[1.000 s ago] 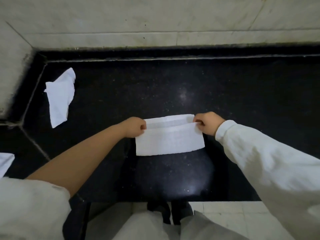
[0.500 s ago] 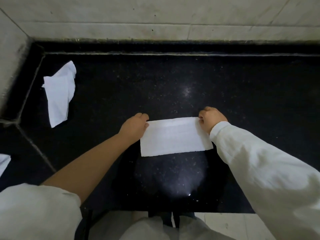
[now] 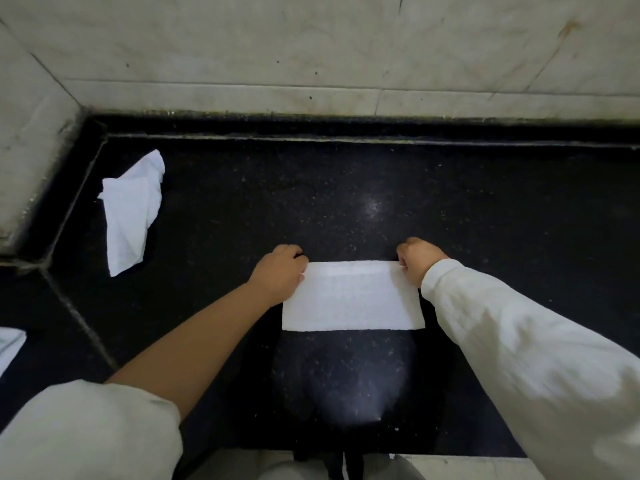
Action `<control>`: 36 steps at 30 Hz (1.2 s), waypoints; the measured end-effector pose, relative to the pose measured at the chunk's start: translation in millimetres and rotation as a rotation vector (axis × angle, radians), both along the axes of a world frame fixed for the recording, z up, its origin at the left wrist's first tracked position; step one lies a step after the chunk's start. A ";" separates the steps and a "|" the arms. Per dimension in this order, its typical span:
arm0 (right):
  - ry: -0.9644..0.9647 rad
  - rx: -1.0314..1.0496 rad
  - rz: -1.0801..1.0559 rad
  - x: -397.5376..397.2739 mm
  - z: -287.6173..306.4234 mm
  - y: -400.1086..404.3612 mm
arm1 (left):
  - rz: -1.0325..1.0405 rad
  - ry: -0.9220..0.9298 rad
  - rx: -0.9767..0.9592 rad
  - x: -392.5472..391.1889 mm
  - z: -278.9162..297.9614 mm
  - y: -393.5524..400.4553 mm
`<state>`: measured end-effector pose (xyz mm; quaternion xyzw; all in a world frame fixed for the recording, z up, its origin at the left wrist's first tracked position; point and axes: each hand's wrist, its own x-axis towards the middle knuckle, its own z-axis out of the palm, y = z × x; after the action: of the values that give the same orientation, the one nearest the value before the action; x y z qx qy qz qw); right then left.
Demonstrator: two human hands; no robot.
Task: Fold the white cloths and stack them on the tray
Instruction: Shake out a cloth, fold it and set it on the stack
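— Where does the folded cloth (image 3: 351, 296) lie?

— Flat on the black counter (image 3: 381, 202), a neat rectangle right in front of the person.

— And the hands?

— The left hand (image 3: 278, 273) pinches its far left corner, fingers curled; the right hand (image 3: 417, 259) grips the far right corner the same way. The cloth spans the gap between them.

— Anything else?

— A crumpled cloth (image 3: 133, 209) lies well apart at the far left, near the marble wall (image 3: 311, 57). Another white edge (image 3: 10, 344) shows at the frame's left border.

No readable text, label or number anywhere.
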<state>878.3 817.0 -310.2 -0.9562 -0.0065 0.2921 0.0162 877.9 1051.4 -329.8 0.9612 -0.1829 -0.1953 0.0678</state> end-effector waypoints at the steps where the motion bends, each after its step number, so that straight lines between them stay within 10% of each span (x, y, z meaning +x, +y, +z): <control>1: -0.001 0.006 0.002 -1.7 1.3 -1.0 | -0.032 0.007 0.022 0.1 -0.1 -0.3; 13: -0.189 0.344 -0.171 -19.6 55.5 -31.9 | 0.168 -0.028 -0.197 8.5 39.6 2.6; 21: -0.629 0.301 0.080 -26.6 46.4 -33.4 | -0.366 -0.572 -0.117 15.2 51.0 21.9; 26: -0.074 -0.021 0.064 -65.7 0.9 -29.3 | -0.448 -0.160 0.237 -32.4 2.2 14.4; 31: -0.265 0.115 -0.353 -65.2 -3.1 -19.6 | -0.187 -0.292 -0.002 -48.1 -11.4 18.0; 36: -0.055 0.053 -0.597 -63.1 -10.1 -0.3 | 0.027 -0.163 0.047 -35.5 -9.8 -21.6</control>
<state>815.2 816.7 -320.3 -0.9227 0.2670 0.2480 0.1262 842.4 1029.9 -339.6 0.9776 -0.1702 -0.1194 0.0329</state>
